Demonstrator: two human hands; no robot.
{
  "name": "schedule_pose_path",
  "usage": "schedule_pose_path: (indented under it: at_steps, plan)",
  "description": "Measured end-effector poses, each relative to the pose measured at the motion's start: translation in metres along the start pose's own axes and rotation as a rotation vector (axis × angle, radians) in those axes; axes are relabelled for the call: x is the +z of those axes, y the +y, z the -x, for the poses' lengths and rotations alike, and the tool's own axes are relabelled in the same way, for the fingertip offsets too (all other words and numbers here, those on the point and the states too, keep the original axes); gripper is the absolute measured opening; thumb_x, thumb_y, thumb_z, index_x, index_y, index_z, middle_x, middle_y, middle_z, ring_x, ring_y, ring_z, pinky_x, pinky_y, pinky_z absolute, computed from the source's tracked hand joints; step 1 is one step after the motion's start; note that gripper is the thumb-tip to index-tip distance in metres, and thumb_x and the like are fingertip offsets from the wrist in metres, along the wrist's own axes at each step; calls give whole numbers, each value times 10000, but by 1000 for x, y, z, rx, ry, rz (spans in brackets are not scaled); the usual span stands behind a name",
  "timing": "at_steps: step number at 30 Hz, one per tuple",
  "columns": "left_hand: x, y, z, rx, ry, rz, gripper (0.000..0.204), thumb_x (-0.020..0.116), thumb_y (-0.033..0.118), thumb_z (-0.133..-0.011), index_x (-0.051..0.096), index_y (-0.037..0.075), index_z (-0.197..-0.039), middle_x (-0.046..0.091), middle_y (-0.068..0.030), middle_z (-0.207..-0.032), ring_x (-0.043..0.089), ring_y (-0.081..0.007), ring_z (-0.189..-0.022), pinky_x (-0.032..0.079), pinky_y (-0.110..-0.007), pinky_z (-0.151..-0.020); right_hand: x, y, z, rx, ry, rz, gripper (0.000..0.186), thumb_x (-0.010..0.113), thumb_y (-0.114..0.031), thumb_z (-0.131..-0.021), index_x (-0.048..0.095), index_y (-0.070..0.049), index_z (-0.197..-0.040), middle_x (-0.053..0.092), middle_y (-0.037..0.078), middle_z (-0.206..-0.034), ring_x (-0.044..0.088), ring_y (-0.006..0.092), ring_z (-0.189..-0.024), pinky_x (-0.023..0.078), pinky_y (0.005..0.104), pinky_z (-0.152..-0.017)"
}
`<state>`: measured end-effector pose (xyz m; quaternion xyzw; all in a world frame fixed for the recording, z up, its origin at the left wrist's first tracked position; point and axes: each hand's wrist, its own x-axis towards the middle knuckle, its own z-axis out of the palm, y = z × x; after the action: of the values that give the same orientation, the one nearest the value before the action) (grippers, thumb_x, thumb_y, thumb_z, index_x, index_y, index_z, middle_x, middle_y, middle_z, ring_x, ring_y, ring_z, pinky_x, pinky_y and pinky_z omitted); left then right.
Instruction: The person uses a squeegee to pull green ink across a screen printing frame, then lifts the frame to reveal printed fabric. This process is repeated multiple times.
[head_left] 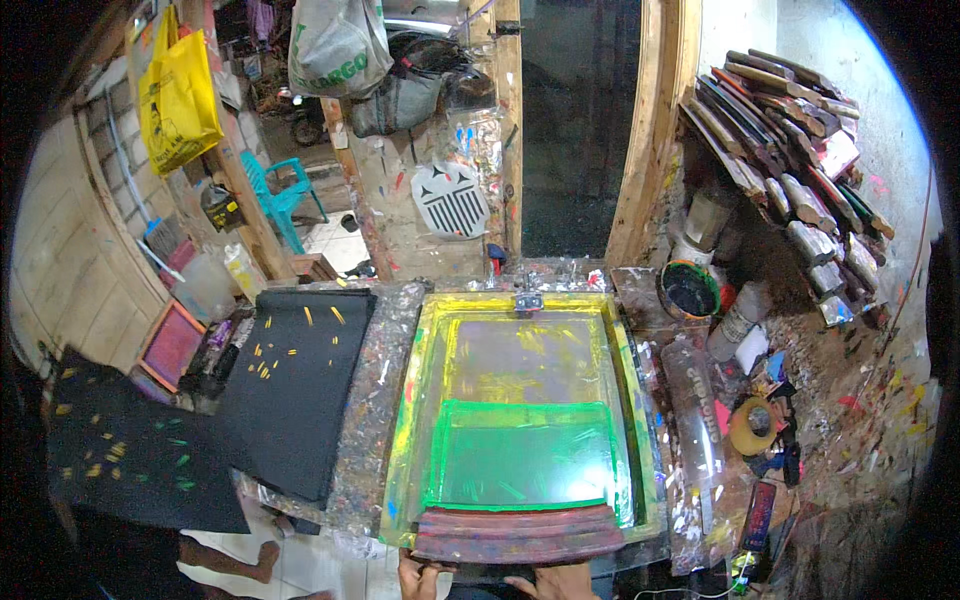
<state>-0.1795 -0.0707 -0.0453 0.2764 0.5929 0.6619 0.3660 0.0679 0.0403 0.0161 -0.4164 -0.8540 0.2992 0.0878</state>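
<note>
A printing screen [613,400] in a wooden frame lies on the bench before me, its mesh smeared yellow. Wet green ink [520,450] covers the near half. Across the frame's near end rests a stained wooden squeegee [520,532]. My left hand [420,578] is closed just below the squeegee's left end; what its fingers grip is hidden. Beneath the right part of the squeegee is my right hand [558,582], thumb stretched inward, other fingers out of sight. A small metal clamp [529,301] sits at the frame's far edge.
Black fabric sheets [300,390] with small yellow marks lie left of the screen. Another black sheet [140,450] hangs farther left, near another person's bare foot [235,560]. To the right are an ink bucket [690,290], tape roll [752,427] and stacked wooden squeegees [790,150].
</note>
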Motion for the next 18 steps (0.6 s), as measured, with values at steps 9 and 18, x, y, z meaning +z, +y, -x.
schedule_pose_path:
  at_steps: [9, 18]
  plan:
    - [-1, -7, -1, -62, 17, 110, 409, 542, 151, -1041, 396, -30, -1378, 661, -207, -1129, 729, -314, -913, 656, -469, -719, -3, 1, 15, 12, -22, 82, 549, 666, -548, -950, 705, -35, -1142, 683, 227, -1236, 615, 455, -1174, 459, 599, -970]
    - [-25, 28, -12, -533, -173, -515, 313, 496, 240, -1051, 616, -33, -1145, 719, -202, -769, 761, -299, -773, 611, -421, -682, -74, 34, 32, -286, 273, 278, 656, 830, -594, -777, 658, -88, -1158, 579, 191, -1278, 542, 397, -1186, 437, 559, -992]
